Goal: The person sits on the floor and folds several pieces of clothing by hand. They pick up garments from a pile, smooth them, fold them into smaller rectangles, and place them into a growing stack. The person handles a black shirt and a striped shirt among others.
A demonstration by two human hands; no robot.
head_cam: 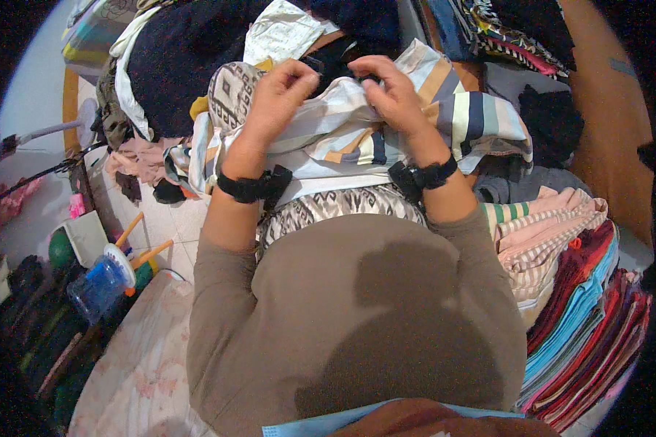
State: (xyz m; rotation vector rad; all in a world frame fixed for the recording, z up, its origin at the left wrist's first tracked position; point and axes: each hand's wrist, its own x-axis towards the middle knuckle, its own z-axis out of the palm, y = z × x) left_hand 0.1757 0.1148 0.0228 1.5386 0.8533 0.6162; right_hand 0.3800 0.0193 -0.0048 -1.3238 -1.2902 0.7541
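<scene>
A striped cloth [372, 147] in white, tan, navy and pale blue lies across my lap, over patterned trousers [339, 205]. Above its upper left part is my left hand [284, 93], fingers curled. My right hand [385, 87] is bent over its upper middle, thumb and fingers close together. Between the two hands a small dark item [333, 63] shows in part; whether either hand grips it or the cloth is unclear. Just beyond the left hand rests a white cloth with small dots [284, 33]. Both wrists wear black bands.
Dark clothing [180, 65] is heaped at the upper left, near a pink cloth [142, 158] on the tiled floor. Folded pink and checked fabric [541, 235] lies at the right, above a stack of colourful folded textiles [585, 338]. A clear plastic container [98, 289] stands at the left.
</scene>
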